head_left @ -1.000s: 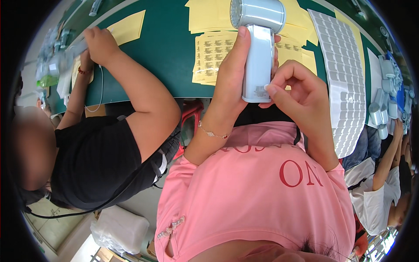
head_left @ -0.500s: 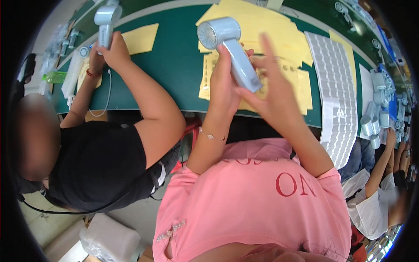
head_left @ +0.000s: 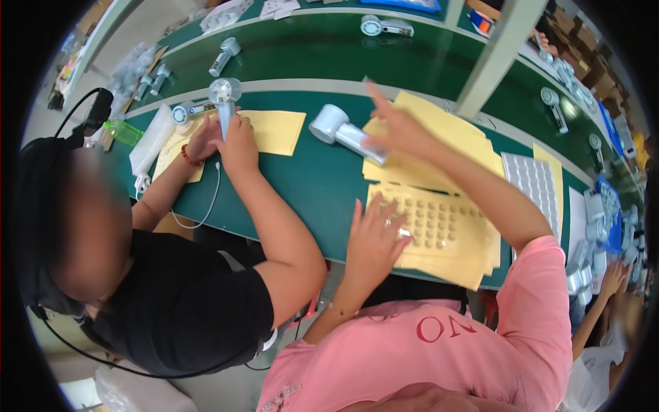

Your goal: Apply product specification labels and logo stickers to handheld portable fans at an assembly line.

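Note:
A pale blue handheld fan (head_left: 331, 125) lies on the green table, its handle reaching onto the edge of the yellow sheets (head_left: 449, 161). My right hand (head_left: 403, 134) is over the handle's end with the index finger stretched out; a small pale bit shows at that fingertip, too small to name. Whether this hand touches the handle, I cannot tell. Nearer to me, my left hand (head_left: 374, 237) rests with spread fingers on the left edge of a yellow sheet of small stickers (head_left: 429, 223). A whitish glint shows by its fingers.
At the left a co-worker in black holds another handheld fan (head_left: 225, 103), with a white cable (head_left: 214, 196) nearby. Behind the table runs a green belt (head_left: 302, 51) carrying several fans. A grey post (head_left: 498, 62) rises beyond the sheets. A white moulded sheet (head_left: 532, 182) lies right.
The fan has left my hands and now lies on the table. My left hand has come down onto the sticker sheet. The view has swung, showing more of the belt.

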